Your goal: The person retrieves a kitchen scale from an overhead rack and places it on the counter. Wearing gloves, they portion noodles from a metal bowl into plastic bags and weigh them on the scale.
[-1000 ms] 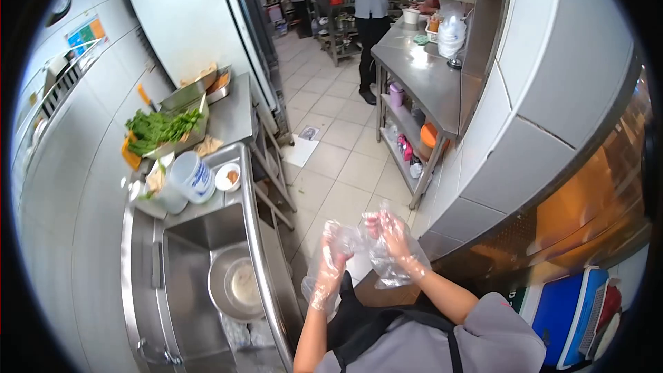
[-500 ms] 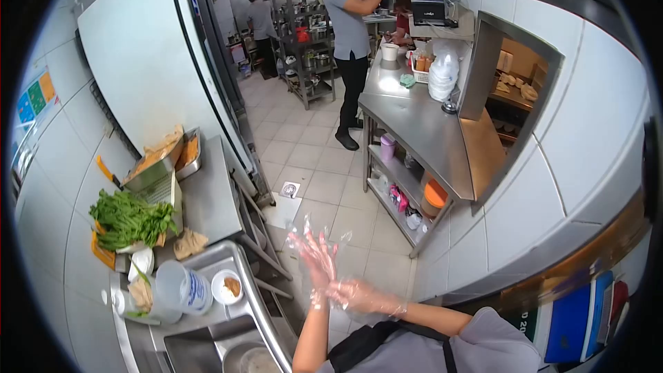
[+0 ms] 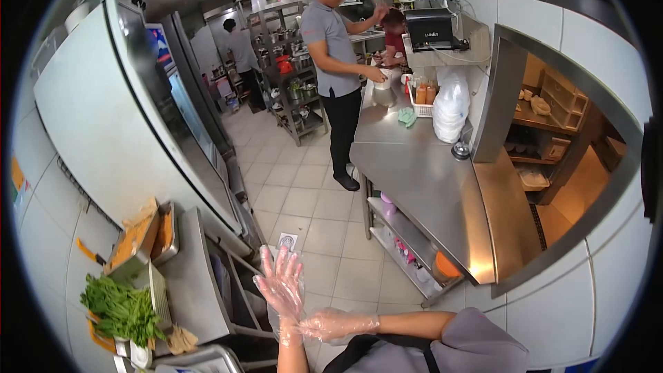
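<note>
My left hand (image 3: pixel 282 283) is raised with its fingers spread, in a clear plastic disposable glove (image 3: pixel 293 298). It holds nothing. My right hand (image 3: pixel 338 324), also in a clear plastic glove, is closed at the left wrist, pinching the cuff of the left glove. Both hands are in front of my body, above the tiled floor. The right fingertips are partly hidden against the wrist.
Leafy greens (image 3: pixel 124 307) and metal trays of orange-brown food (image 3: pixel 138 238) stand on the left counter, by a white fridge (image 3: pixel 131 124). A steel counter (image 3: pixel 421 179) runs along the right beneath a pass-through window. A co-worker (image 3: pixel 335 48) stands ahead at its far end.
The view has lifted and shifted, so more of the room ahead shows. My right hand stays at the left glove's cuff. The co-worker has lowered one arm to a container on the counter.
</note>
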Demonstrator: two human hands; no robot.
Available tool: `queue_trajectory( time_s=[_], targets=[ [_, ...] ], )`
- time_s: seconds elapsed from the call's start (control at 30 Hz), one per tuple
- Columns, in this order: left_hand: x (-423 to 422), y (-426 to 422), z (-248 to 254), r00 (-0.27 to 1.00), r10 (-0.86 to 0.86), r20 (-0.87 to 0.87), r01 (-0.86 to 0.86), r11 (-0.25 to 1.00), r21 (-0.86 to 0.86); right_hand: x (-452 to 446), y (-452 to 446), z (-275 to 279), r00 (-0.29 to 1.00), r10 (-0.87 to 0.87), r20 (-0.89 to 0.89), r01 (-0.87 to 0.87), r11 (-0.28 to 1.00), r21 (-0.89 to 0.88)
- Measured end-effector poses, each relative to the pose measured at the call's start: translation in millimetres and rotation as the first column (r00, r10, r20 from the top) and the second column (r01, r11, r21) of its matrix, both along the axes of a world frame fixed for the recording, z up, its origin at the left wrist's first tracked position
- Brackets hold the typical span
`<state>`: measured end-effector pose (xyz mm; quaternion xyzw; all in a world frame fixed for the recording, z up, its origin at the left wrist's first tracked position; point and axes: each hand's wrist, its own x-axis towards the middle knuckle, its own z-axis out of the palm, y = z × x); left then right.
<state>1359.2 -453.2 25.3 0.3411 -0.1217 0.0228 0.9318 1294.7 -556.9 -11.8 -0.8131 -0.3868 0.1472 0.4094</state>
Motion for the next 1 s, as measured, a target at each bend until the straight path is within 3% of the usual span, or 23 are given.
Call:
queue_trajectory(
  time_s=[0.07, 0.1, 0.2, 0.23, 0.27, 0.33, 0.37, 0.4, 0.47, 0.5, 0.57, 0.63, 0.73, 0.77, 0.8, 0.83, 0.9, 0.93, 0.97, 1.0],
  targets=[
    [36, 3, -9, 0.985, -0.167, 0.04, 0.17, 0.981, -0.09, 30, -12, 16, 0.999, -0.038, 0.014, 0.037, 0.996, 0.086],
    [36, -20, 24, 0.97, 0.018, -0.244, -0.053, 0.989, -0.139, 42, -19, 21, 0.998, -0.062, 0.019, 0.059, 0.991, 0.123],
    [82, -23, 16, 0.978, -0.208, -0.029, 0.19, 0.936, -0.295, 72, -31, 12, 0.989, -0.135, 0.055, 0.122, 0.973, 0.195],
    [91, -36, 26, 0.984, -0.088, -0.154, 0.054, 0.976, -0.21, 80, -38, 10, 0.977, -0.213, 0.03, 0.204, 0.962, 0.18],
    [107, -44, 17, 0.98, -0.157, -0.122, 0.125, 0.963, -0.238, 84, -47, 6, 0.955, -0.295, -0.001, 0.291, 0.942, 0.166],
    [134, -66, 6, 0.948, -0.311, -0.067, 0.281, 0.918, -0.281, 79, -65, 2, 0.881, -0.465, -0.089, 0.472, 0.877, 0.093],
    [136, -90, 9, 0.942, -0.314, -0.12, 0.283, 0.933, -0.221, 77, -78, 6, 0.823, -0.553, -0.13, 0.561, 0.827, 0.038],
    [142, -119, 20, 0.898, -0.323, -0.297, 0.22, 0.917, -0.332, 75, -88, 13, 0.75, -0.64, -0.167, 0.646, 0.763, -0.02],
    [132, -158, 18, 0.829, -0.459, -0.32, 0.331, 0.864, -0.38, 61, -100, 30, 0.601, -0.748, -0.282, 0.76, 0.644, -0.086],
    [124, -181, 16, 0.794, -0.591, -0.142, 0.526, 0.785, -0.329, 56, -109, 36, 0.512, -0.799, -0.317, 0.811, 0.571, -0.129],
    [108, -226, 11, 0.58, -0.786, 0.216, 0.81, 0.528, -0.254, 34, -115, 27, 0.336, -0.912, -0.235, 0.942, 0.329, 0.067],
    [77, -259, 11, 0.506, -0.823, 0.258, 0.853, 0.433, -0.292, -1, -114, 12, 0.19, -0.978, -0.091, 0.97, 0.173, 0.171],
    [3, -281, 54, 0.452, -0.827, 0.335, 0.889, 0.389, -0.242, -55, -109, 29, 0.158, -0.941, -0.3, 0.987, 0.138, 0.087],
    [-29, -279, 75, 0.406, -0.833, 0.376, 0.913, 0.358, -0.195, -72, -104, 33, 0.163, -0.942, -0.293, 0.985, 0.139, 0.099],
    [-54, -272, 89, 0.306, -0.832, 0.463, 0.946, 0.319, -0.053, -91, -98, 35, 0.149, -0.948, -0.282, 0.986, 0.12, 0.116],
    [-74, -263, 100, 0.186, -0.818, 0.544, 0.958, 0.275, 0.087, -108, -93, 30, 0.138, -0.965, -0.223, 0.982, 0.104, 0.158],
    [-122, -258, 109, 0.049, -0.674, 0.737, 0.943, 0.276, 0.189, -141, -95, 3, 0.098, -0.994, -0.045, 0.965, 0.084, 0.249],
    [-153, -256, 110, 0.058, -0.544, 0.837, 0.944, 0.302, 0.13, -159, -95, -8, 0.059, -0.996, 0.074, 0.956, 0.078, 0.284],
    [-185, -253, 108, 0.085, -0.408, 0.909, 0.948, 0.313, 0.052, -191, -90, 29, -0.016, -1.0, 0.0, 0.965, -0.016, 0.263],
    [-213, -249, 101, -0.001, -0.422, 0.907, 0.959, 0.255, 0.12, -216, -85, 28, -0.067, -0.994, 0.091, 0.978, -0.048, 0.201]
  ],
)
